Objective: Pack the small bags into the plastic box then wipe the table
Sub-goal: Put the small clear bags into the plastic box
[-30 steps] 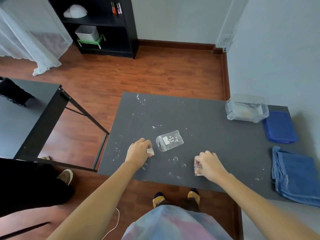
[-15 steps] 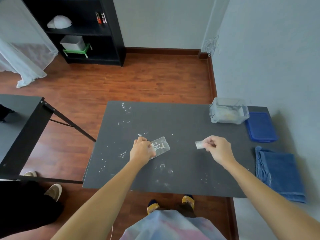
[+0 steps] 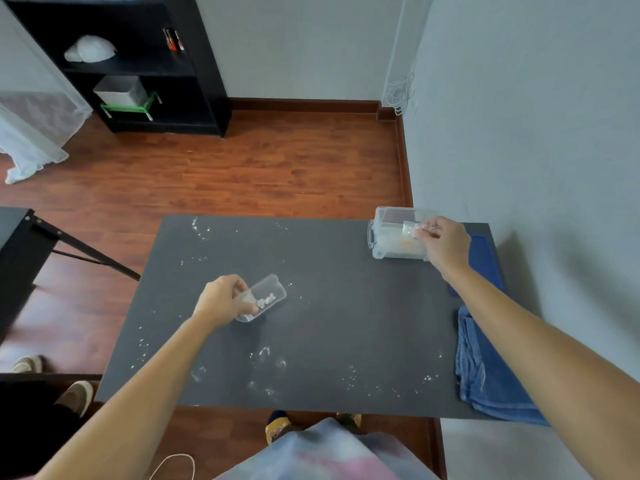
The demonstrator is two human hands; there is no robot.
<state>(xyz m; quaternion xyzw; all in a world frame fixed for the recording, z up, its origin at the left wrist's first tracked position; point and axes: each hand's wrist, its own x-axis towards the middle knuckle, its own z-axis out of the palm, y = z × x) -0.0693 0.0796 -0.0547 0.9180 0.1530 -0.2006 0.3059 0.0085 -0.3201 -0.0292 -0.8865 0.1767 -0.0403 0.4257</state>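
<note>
A clear plastic box [image 3: 384,242] stands open at the far right of the dark grey table [image 3: 329,317]. My right hand [image 3: 446,245] hovers over the box's right side, pinching a small clear bag [image 3: 409,230] above the opening. My left hand [image 3: 225,301] grips a larger clear zip bag [image 3: 268,296] with small white pieces inside, tilted and lifted slightly off the table's middle. White crumbs and wet-looking marks [image 3: 266,358] dot the tabletop.
A blue lid [image 3: 485,258] lies right of the box, partly under my right arm. A folded blue cloth [image 3: 485,372] sits at the near right edge against the wall. A second black table [image 3: 20,258] and someone's shoes [image 3: 72,393] are to the left.
My right hand carried its small bag from the table's middle out over the box. My left hand took hold of the larger bag and lifted its end. The camera view shifted.
</note>
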